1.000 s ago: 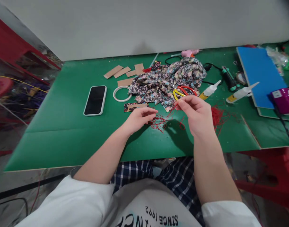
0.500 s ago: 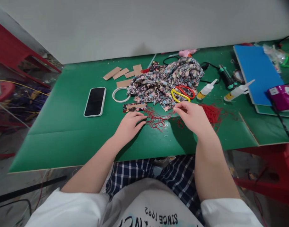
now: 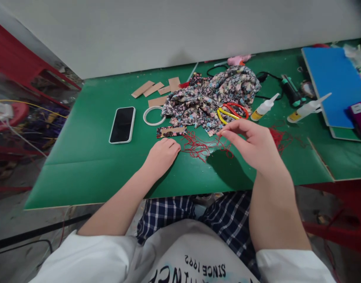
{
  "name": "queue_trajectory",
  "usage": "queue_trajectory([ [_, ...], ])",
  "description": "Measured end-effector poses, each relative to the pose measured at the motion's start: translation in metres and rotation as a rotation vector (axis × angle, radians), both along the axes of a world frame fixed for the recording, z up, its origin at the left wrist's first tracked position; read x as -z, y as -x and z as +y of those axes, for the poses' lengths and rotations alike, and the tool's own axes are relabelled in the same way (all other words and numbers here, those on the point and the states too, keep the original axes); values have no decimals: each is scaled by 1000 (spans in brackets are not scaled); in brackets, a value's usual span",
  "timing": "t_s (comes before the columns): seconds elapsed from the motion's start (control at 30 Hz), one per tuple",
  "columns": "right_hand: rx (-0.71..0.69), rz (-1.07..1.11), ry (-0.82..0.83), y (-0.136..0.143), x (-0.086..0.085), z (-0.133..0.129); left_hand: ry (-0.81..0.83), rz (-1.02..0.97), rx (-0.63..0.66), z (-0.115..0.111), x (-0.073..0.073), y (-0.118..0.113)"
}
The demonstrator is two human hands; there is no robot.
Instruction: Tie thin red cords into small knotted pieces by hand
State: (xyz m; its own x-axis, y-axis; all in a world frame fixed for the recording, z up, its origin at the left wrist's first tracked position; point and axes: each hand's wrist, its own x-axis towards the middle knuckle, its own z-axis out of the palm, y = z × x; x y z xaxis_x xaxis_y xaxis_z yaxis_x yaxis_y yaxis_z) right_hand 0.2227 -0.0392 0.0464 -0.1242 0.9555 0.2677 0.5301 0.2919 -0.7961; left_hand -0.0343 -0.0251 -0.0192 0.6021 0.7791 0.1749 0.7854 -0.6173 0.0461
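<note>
A loose tangle of red thread (image 3: 196,149) lies on the green table between my hands. My right hand (image 3: 253,143) is raised a little over the table, thumb and forefinger pinched on a strand of it. At the tangle's left end rests my left hand (image 3: 164,155), its fingers curled closed; what they hold, if anything, is hidden. Just beyond that hand is a cardboard strip edged with floral fabric (image 3: 171,131). Scissors with red and yellow handles (image 3: 232,112) lie on crumpled floral cloth (image 3: 195,106). A second red thread bundle (image 3: 276,137) sits partly behind my right hand.
A phone (image 3: 122,125) lies at left, near a roll of white tape (image 3: 153,116) and several cardboard pieces (image 3: 142,89). To the right stand glue bottles (image 3: 263,108), a teal-and-black tool (image 3: 291,91) and a blue board (image 3: 330,84). A pink glue gun (image 3: 238,60) is behind the cloth.
My right hand has risen and moved slightly right, still pinching thread. My left hand's fingers have curled closed. The view has shifted slightly.
</note>
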Motion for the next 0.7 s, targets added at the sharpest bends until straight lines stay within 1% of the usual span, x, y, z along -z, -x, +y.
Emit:
queue_trajectory([
  [0.07,-43,-15,13,3,2,0,-32,84,22,0,-1,-2],
  [0.1,-63,-28,17,5,4,1,-40,92,23,0,-2,-3],
  [0.17,-100,-60,28,7,7,2,-36,48,10,-1,-5,-3],
  [0.3,-134,-112,49,11,13,6,-6,-110,-34,-3,-9,3],
  [0.37,-137,-127,46,12,16,7,-12,-107,11,-2,-8,7],
  [0.53,-161,-138,59,15,17,8,-83,8,174,1,0,17],
  [0.7,-216,-124,73,18,16,8,-102,144,268,5,-4,16],
])
